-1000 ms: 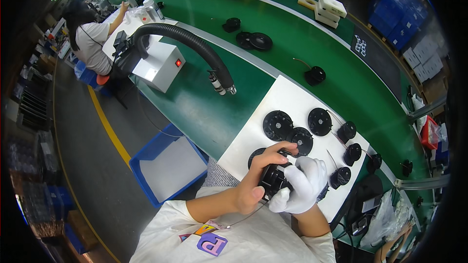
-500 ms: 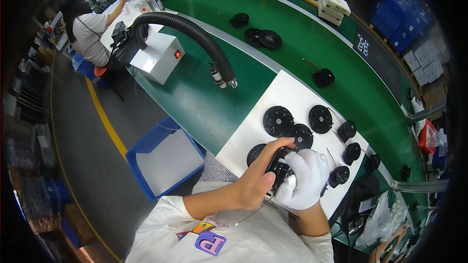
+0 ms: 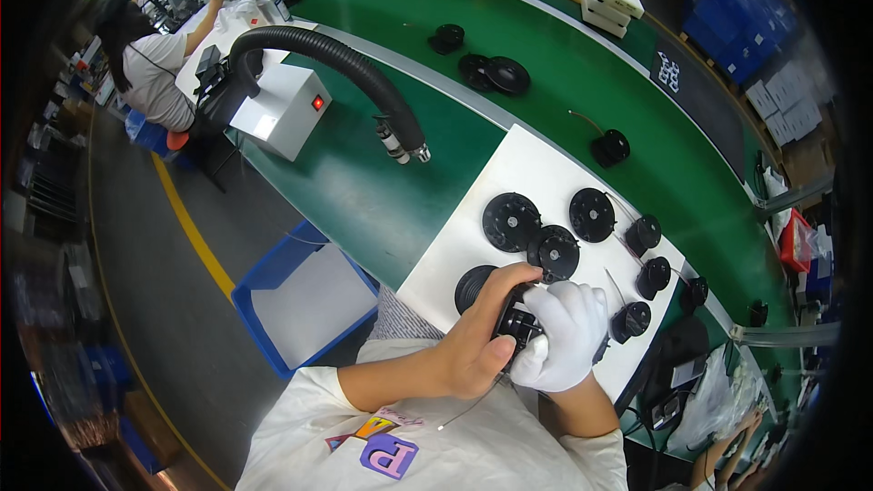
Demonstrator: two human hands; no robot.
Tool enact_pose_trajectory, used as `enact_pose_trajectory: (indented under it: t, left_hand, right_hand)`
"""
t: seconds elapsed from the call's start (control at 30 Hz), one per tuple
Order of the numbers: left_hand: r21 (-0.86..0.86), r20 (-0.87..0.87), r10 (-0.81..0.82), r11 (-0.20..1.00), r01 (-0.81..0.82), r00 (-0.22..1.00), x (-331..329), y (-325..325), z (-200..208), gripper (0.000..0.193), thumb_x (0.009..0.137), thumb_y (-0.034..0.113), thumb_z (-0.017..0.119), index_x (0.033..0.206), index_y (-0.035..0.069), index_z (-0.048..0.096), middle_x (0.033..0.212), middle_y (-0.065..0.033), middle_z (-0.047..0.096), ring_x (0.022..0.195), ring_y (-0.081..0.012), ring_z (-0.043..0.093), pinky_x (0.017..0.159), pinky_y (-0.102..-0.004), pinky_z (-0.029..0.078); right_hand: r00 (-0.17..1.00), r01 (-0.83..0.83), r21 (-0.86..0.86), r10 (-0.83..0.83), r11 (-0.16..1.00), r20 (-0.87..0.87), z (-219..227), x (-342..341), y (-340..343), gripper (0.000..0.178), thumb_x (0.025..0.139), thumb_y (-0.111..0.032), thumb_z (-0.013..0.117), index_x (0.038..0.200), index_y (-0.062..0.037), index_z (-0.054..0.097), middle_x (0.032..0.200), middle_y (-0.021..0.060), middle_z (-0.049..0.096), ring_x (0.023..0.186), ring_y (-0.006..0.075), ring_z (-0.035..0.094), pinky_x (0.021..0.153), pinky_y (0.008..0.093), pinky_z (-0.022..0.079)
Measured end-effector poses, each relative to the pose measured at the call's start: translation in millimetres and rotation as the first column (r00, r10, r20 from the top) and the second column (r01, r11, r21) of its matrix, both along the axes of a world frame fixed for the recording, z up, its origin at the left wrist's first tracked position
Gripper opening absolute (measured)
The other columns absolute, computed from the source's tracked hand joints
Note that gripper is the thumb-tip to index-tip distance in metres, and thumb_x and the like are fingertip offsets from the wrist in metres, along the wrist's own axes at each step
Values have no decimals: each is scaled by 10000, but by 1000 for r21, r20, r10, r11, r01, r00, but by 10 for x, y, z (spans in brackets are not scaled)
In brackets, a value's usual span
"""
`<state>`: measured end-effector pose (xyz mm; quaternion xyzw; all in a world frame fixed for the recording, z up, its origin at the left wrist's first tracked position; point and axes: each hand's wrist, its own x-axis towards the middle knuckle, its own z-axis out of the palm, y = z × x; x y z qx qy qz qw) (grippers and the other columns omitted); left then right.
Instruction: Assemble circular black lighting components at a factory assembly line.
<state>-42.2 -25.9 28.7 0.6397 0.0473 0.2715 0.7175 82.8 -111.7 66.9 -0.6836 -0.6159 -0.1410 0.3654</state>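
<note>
A black round plastic part [image 3: 518, 324] with a thin trailing wire, perhaps a small motor housing, is held close to my body over the white board [image 3: 455, 255]. My bare left hand [image 3: 480, 332] wraps round its left side, thumb and fingers closed on it. Against its right side presses my right hand [image 3: 571, 332], in a white glove, its fingers curled on the part and hiding much of it. On the board just beyond lie black discs [image 3: 512, 222]. To the right stand several small black wired motors [image 3: 643, 234].
A white box with a red switch [image 3: 282, 114] carries a black flexible hose [image 3: 364, 73] over the green bench at left. Below is a blue bin [image 3: 273, 336]. Beyond the board runs a green conveyor [image 3: 382, 14] bearing black parts. Another person [image 3: 155, 73] sits far left.
The view has shifted slightly, moving the bench things a little left. Both hands keep hold of the black part, which looks slightly turned between them.
</note>
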Motion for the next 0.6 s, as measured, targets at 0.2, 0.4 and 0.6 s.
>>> enact_pose_trajectory:
  t: [0.2, 0.4, 0.6]
  left_hand:
    - [-1, 43, -24, 1000, 24, 999, 30, -34, 5, 883, 978, 618, 413, 1472, -91, 230, 1430, -262, 355, 1309, -349, 406, 1100, -423, 324]
    - [17, -59, -144, 989, 145, 988, -20, 55, -74, 1119, 890, 641, 579, 1528, -119, 63, 1522, -303, 262, 1409, -374, 335, 1146, -444, 282]
    - [8, 9, -132, 991, 132, 991, 109, 32, -61, 1155, 872, 656, 581, 1534, -124, 42, 1566, -305, 205, 1464, -369, 263, 1170, -436, 245]
  right_hand:
    - [972, -232, 23, 233, 972, -38, 49, 94, 140, 476, 687, -283, 519, 1050, 18, 583, 1165, 274, 517, 1029, 452, 492, 907, 561, 403]
    - [876, -352, 145, 380, 925, -298, -236, 123, 142, 571, 788, -210, 499, 1264, 102, 463, 1267, 317, 528, 1144, 559, 491, 1047, 645, 351]
    - [949, -187, 278, 247, 942, -199, -351, 44, 148, 522, 882, -198, 431, 1316, 89, 469, 1264, 310, 559, 1193, 552, 498, 1063, 617, 365]
